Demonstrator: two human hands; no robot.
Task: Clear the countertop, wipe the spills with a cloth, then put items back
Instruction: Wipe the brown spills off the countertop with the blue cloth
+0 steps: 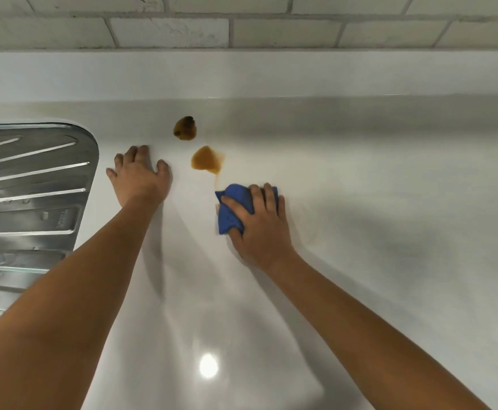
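Observation:
Two brown spills lie on the white countertop: a dark one farther back and a lighter amber one with a thin trail running toward me. My right hand grips a bunched blue cloth and presses it on the counter just below and right of the amber spill. My left hand rests flat on the counter, fingers spread, to the left of both spills.
A steel sink drainboard with raised ribs fills the left edge. A white upstand and pale brick-tile wall run along the back.

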